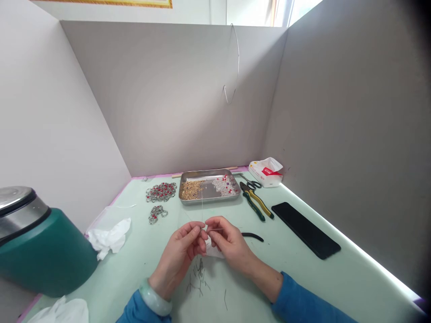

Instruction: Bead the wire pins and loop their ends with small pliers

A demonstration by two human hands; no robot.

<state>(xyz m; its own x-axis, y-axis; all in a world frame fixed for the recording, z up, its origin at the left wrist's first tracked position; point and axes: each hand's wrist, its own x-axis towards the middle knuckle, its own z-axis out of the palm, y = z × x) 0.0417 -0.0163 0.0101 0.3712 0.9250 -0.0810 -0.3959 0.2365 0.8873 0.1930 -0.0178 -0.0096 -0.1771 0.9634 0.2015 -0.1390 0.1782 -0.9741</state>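
Note:
My left hand (183, 246) and my right hand (230, 242) meet near the middle of the table, fingertips pinched close together. Between them are thin wires (202, 206); one stands up from the fingertips, and another lies across my right fingers. Any small piece at the fingertips is too tiny to make out. Below the hands, short dark wire pieces (199, 278) lie loose on the table. A white tissue and a black curved handle (253, 236) show behind my right hand. The metal tray (210, 201) beyond holds gold beads (191, 189) and clear and red beads (224, 185).
Beaded chains (160, 192) lie left of the tray. To its right are pliers (257, 202), scissors (252, 183), a tissue pack (266, 172) and a black phone-like slab (305, 229). A green flask (47, 251) and crumpled tissues (109, 237) are at left. Grey partitions surround the table.

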